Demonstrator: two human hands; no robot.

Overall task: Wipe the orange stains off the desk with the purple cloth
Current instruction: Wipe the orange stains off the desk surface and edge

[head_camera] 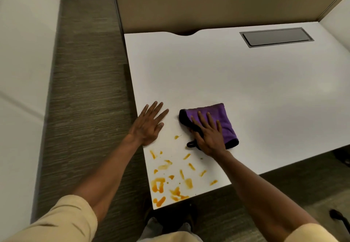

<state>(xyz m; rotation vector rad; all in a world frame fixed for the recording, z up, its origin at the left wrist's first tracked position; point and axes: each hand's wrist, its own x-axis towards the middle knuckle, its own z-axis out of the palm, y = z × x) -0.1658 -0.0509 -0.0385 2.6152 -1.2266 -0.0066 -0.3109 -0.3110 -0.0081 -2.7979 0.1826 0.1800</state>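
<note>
A folded purple cloth (pixel 222 119) with a black edge and a small black loop lies on the white desk (pixel 227 82). My right hand (pixel 208 135) presses flat on the cloth's near left part, fingers spread. My left hand (pixel 149 126) rests flat on the bare desk by its left edge, fingers apart, holding nothing. Several orange stains (pixel 170 179) are smeared over the desk's near left corner, just below both hands; one small spot sits between the hands.
A grey recessed cable hatch (pixel 275 37) sits at the desk's far right. A tan partition (pixel 208 2) stands behind the desk. Carpet floor (pixel 89 90) runs along the left, with a white surface (pixel 22 71) beyond it. A dark chair base (pixel 339 217) is at lower right.
</note>
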